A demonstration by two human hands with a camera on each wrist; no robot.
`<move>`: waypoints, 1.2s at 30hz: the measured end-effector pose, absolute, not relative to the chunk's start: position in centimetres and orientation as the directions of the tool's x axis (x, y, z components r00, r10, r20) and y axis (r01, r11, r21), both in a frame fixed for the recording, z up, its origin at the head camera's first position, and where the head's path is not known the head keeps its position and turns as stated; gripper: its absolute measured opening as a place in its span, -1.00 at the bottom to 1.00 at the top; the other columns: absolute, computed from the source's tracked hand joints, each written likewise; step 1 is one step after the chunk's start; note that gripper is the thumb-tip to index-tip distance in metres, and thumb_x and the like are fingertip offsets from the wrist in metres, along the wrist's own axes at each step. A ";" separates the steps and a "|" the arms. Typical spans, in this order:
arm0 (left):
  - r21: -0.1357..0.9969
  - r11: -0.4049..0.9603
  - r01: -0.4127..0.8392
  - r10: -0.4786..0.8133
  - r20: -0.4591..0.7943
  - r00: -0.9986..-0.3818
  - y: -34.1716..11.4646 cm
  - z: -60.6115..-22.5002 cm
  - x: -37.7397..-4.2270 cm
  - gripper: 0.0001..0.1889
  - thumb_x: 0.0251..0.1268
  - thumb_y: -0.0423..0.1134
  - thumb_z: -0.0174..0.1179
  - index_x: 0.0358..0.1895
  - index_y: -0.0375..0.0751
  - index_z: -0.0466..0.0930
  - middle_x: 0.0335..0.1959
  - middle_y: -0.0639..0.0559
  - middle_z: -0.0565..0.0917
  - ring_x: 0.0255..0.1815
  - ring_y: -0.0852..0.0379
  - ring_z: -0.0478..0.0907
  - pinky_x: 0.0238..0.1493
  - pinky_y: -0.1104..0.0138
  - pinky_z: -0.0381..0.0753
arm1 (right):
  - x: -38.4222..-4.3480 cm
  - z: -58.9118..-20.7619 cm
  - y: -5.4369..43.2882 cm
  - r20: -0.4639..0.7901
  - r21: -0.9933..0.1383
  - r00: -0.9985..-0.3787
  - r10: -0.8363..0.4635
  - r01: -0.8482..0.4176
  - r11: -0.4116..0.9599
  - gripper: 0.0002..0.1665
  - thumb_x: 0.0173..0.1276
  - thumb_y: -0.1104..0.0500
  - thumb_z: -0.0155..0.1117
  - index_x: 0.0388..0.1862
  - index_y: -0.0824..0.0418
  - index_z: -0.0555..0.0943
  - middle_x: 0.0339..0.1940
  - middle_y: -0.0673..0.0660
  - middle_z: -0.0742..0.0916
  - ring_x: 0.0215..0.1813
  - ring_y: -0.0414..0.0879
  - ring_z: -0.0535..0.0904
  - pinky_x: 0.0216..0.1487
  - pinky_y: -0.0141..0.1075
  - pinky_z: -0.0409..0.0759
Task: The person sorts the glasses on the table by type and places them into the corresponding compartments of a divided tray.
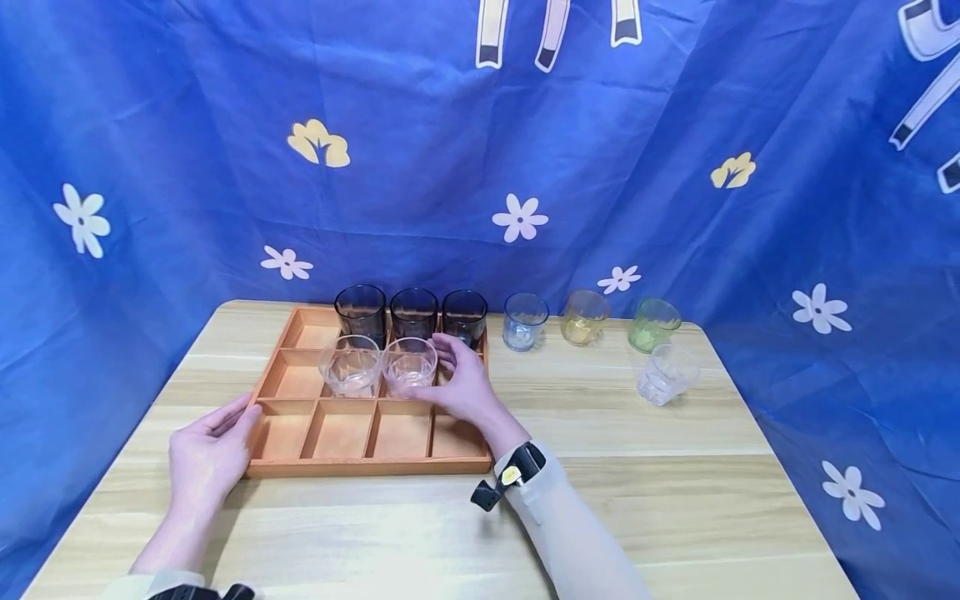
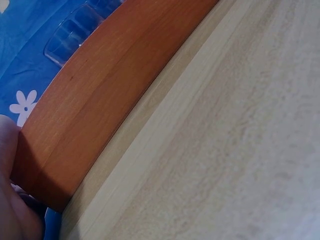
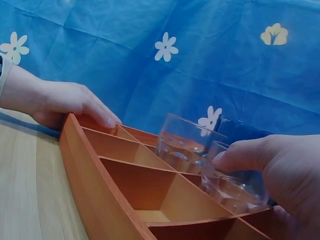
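A wooden compartment tray (image 1: 352, 468) lies on the table. My left hand (image 1: 210, 450) grips its left side near the front corner, with the thumb over the rim in the right wrist view. My right hand (image 1: 468, 387) holds a clear glass (image 1: 409, 367) between thumb and fingers, at the middle row's third compartment from the left. Whether its base touches the compartment floor cannot be seen. Left of it, another clear glass (image 1: 351, 367) stands in the same row. Three dark glasses (image 1: 362, 312) stand along the tray's back row, the rightmost partly behind my right fingers.
Right of the tray, a blue-tinted glass (image 1: 524, 322), a yellowish glass (image 1: 584, 318) and a green glass (image 1: 653, 326) stand along the table's back edge. A tilted clear glass (image 1: 666, 377) is just in front of the green one. A blue patterned curtain (image 1: 420, 167) hangs behind.
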State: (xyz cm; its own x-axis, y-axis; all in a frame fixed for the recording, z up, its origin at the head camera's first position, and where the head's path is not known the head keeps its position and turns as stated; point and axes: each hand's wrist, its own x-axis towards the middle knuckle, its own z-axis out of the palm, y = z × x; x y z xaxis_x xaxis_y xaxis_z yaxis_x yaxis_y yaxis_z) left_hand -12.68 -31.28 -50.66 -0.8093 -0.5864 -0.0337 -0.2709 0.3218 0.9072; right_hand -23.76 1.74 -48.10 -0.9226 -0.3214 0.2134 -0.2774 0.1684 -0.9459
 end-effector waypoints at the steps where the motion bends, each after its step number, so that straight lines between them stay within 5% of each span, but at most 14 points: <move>1: 0.904 0.326 -0.275 -0.585 -0.035 -0.810 -31.3 -50.7 -12.7 -0.54 0.49 -0.03 0.37 0.34 -0.12 0.68 0.13 0.04 0.70 -0.03 0.58 0.61 -0.20 0.71 0.54 | -23.8 -48.1 1.9 0.219 -0.947 -0.921 -0.322 -0.280 0.157 0.19 -0.07 0.29 0.84 0.53 0.38 0.38 0.41 0.21 0.62 0.40 0.03 0.55 0.47 -0.25 0.44; 6: 0.897 0.347 -0.272 -0.582 -0.022 -0.813 -31.3 -50.8 -12.6 -0.53 0.50 -0.02 0.35 0.34 -0.14 0.68 0.13 -0.01 0.70 -0.03 0.57 0.61 -0.22 0.71 0.54 | -23.5 -48.1 3.0 0.225 -0.951 -0.914 -0.336 -0.281 0.126 0.16 -0.02 0.36 0.79 0.53 0.44 0.35 0.42 0.27 0.60 0.42 0.08 0.53 0.50 -0.19 0.42; 19: 0.922 0.311 -0.232 -0.599 0.000 -0.801 -31.3 -51.0 -12.7 -0.54 0.44 -0.07 0.42 0.29 -0.20 0.71 -0.08 0.33 0.76 -0.21 0.69 0.58 -0.19 0.75 0.51 | -22.7 -47.9 7.4 0.249 -0.959 -0.914 -0.321 -0.280 0.053 0.09 0.10 0.41 0.70 0.55 0.48 0.30 0.47 0.42 0.52 0.49 0.24 0.44 0.55 -0.06 0.35; 36: 0.914 0.334 -0.231 -0.591 0.013 -0.806 -31.4 -51.3 -12.9 -0.55 0.47 -0.07 0.39 0.30 -0.20 0.70 -0.03 0.27 0.74 -0.20 0.72 0.56 -0.24 0.73 0.52 | -22.0 -47.0 16.0 0.296 -0.943 -0.938 -0.179 -0.316 0.099 0.03 0.10 0.45 0.67 0.51 0.50 0.34 0.42 0.37 0.58 0.48 0.30 0.44 0.54 -0.06 0.38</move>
State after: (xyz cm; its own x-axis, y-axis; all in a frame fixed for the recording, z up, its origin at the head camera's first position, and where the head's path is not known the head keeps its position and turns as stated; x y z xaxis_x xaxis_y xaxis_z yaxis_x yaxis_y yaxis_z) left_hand -12.91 -31.42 -51.30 -0.8063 -0.5914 0.0129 -0.2307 0.3344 0.9138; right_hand -21.95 16.03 -47.02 -0.9383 -0.1787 0.2960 -0.3164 0.0989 -0.9434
